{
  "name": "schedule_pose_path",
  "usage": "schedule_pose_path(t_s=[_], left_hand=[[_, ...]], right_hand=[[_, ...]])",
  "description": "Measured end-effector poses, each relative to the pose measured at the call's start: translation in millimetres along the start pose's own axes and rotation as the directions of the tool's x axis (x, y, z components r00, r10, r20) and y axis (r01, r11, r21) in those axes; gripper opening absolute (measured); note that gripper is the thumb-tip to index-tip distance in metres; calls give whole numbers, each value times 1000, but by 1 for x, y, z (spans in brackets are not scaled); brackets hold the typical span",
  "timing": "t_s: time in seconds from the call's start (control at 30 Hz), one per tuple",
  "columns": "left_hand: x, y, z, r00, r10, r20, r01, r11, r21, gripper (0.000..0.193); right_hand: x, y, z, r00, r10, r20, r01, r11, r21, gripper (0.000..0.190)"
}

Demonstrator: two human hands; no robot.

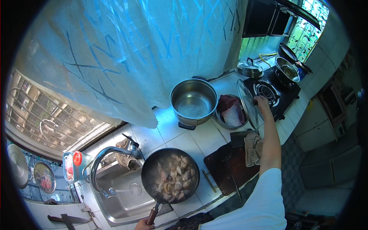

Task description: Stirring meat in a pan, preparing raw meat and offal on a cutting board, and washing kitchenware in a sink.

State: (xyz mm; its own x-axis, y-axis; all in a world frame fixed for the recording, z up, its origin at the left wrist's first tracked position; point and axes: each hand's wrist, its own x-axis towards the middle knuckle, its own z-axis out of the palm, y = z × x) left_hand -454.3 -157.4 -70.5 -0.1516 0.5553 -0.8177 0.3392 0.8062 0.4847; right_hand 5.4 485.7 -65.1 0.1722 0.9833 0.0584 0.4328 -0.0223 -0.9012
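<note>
My left hand (144, 224), at the bottom edge, grips the wooden handle of a black wok (147, 161) filled with steaming chunks of meat (176, 178). The wok sits at the right edge of the sink, partly over it. My right hand (261, 103) holds a glass lid (247, 104) by its knob, tilted on edge between a bowl and the gas stove (287, 95). Raw red meat (233, 113) lies in that metal bowl (227, 125). Left of it, an uncovered steel pot (193, 100) stands on the tiled counter.
A steel sink (126, 201) with a running faucet (100, 155) lies left. A brown cutting board (221, 172) bears a dark long-handled utensil (231, 175); a checked cloth (253, 149) lies at its corner. A knife (67, 220) is lower left. A lidded pot (249, 69) stands beside the stove.
</note>
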Motion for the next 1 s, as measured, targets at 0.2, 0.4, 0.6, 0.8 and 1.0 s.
schedule_pose_path(t_s=[0.2, 0.4, 0.6, 0.8, 1.0], left_hand=[[-3, 10, 1, 991, 0, -136, 19, 990, 138, 28], [-1, 19, -1, 988, -50, -147, 77, 980, 182, 32], [-4, 23, 2, 985, -50, -167, 79, 983, 167, 40], [-15, 24, 5, 972, -120, -199, 160, 968, 196, 41], [-17, 27, 7, 926, 65, -371, 66, 942, 330, 55]], right_hand=[[-21, 27, 3, 977, 212, 15, -208, 969, -133, 28], [10, 82, 17, 990, 136, -34, -141, 958, -249, 31], [12, 70, 30, 988, 150, -28, -138, 803, -581, 40], [-63, -33, 89, 899, -380, -220, 64, 608, -791, 42], [-150, -94, 167, 304, -719, 625, 948, 165, -272, 37]])
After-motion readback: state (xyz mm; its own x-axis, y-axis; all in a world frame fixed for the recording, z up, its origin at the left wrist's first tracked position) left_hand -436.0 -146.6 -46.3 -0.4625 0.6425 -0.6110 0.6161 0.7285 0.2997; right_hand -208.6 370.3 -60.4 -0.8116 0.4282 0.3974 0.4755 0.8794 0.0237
